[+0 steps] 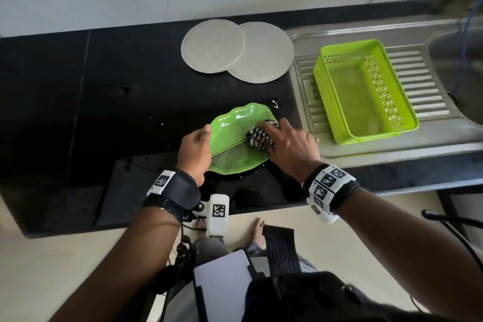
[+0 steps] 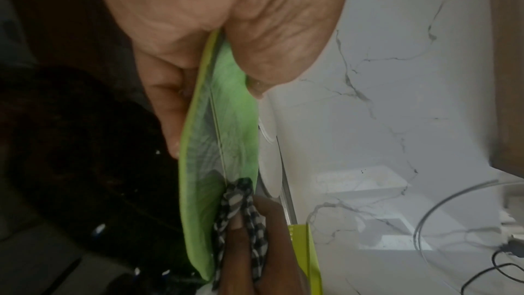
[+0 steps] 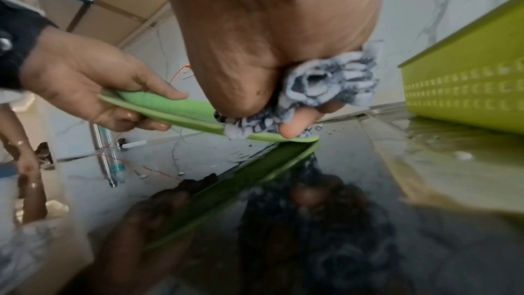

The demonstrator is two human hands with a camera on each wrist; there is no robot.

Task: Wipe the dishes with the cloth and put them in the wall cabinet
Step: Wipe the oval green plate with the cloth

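Near the surface's (image 1: 104,86) front edge, the left hand (image 1: 194,150) pinches the green plate's (image 1: 235,144) rim while the right hand (image 1: 287,144) clutches the cloth (image 1: 257,137) on it, wiping under way; two grey plates (image 1: 235,49) wait at the back, nothing apparently shelved.

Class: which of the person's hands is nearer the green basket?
Right. The right hand wipes the plate just beside the green basket; the left hand grips the plate's far edge.

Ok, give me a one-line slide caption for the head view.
Left hand tilts a green plate while the right hand wipes it with a checked cloth.
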